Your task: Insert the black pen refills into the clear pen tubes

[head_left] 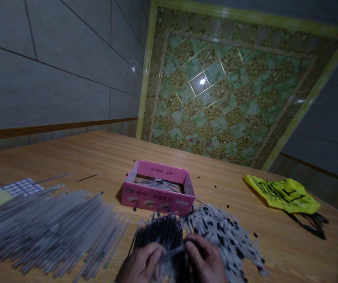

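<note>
Both my hands meet at the bottom edge of the head view. My left hand (141, 264) and my right hand (206, 257) are closed in pinches on the two ends of one thin clear pen barrel (171, 252). Under them lies a bundle of dark ink refills (160, 232). A heap of small pen caps and tips (222, 232) spreads to the right. On the left a wide pile of clear pen barrels (51, 226) is spread across the table.
A pink cardboard box (157, 198) holding several pens stands behind the piles. A yellow plastic bag (283, 190) with black handles lies far right. A calculator (21, 186) and yellow paper sit far left on the wooden table (98, 153). A grey wall and green tiled floor lie beyond.
</note>
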`<state>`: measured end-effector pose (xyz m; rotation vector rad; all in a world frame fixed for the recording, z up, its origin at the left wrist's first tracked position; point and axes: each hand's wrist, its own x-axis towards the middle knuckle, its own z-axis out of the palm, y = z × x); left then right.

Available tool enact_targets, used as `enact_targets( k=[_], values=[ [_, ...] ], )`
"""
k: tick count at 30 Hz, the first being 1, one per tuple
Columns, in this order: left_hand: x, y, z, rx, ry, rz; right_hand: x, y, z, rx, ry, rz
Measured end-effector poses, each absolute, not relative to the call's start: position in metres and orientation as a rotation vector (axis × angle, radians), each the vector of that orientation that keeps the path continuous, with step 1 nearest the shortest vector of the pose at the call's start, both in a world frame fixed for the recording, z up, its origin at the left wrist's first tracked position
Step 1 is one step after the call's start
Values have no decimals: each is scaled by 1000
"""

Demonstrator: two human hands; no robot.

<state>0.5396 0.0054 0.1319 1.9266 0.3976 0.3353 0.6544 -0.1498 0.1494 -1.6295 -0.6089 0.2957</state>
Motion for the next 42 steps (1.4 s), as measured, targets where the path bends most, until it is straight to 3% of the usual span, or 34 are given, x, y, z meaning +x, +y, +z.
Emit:
enact_targets(
  k=[6,11,20,30,38,42],
  values=[
    [542,19,132,1737,577,629,690,-146,197,-1577,-398,-164],
    [540,20,143,2232,466,659,727,-105,221,-1598,-560,-197],
    [537,53,148,2795,1014,363,727,-92,203,-1840,-676,-208],
    [538,65,138,2850,1040,177,687,-152,170,-2427,-825,50],
    [538,62,141,2859,1023,328,668,-155,155,-2769,-806,24],
    [534,60,152,2725,809,628,667,-156,154,-2871,-781,72]
  ],
)
